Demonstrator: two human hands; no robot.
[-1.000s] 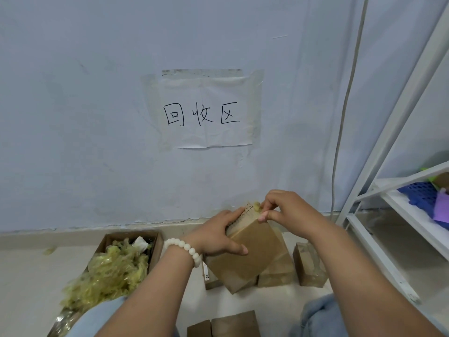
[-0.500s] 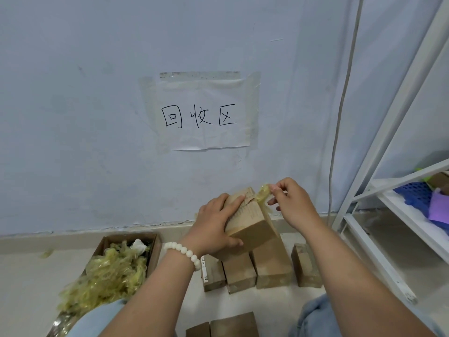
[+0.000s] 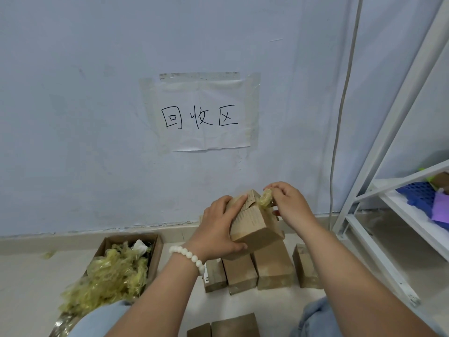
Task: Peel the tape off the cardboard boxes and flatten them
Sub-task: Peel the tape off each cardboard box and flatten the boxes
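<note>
I hold a small brown cardboard box [image 3: 256,221] up in front of the wall. My left hand [image 3: 218,231], with a white bead bracelet at the wrist, grips the box from the left, thumb under it and fingers over its top. My right hand [image 3: 289,203] pinches a crumpled wad of yellowish tape [image 3: 265,197] at the box's upper right corner. The tape still clings to the box edge. The box's top flaps look slightly parted.
Several small taped boxes [image 3: 272,266] stand in a row on the floor below my hands. An open carton [image 3: 155,249] at the left overflows with peeled tape. More boxes [image 3: 233,325] lie at the bottom edge. A white shelf frame [image 3: 379,242] stands at the right.
The box has been lifted and turned more upright. My right hand has pulled the tape up off the top corner and bunched it into a wad.
</note>
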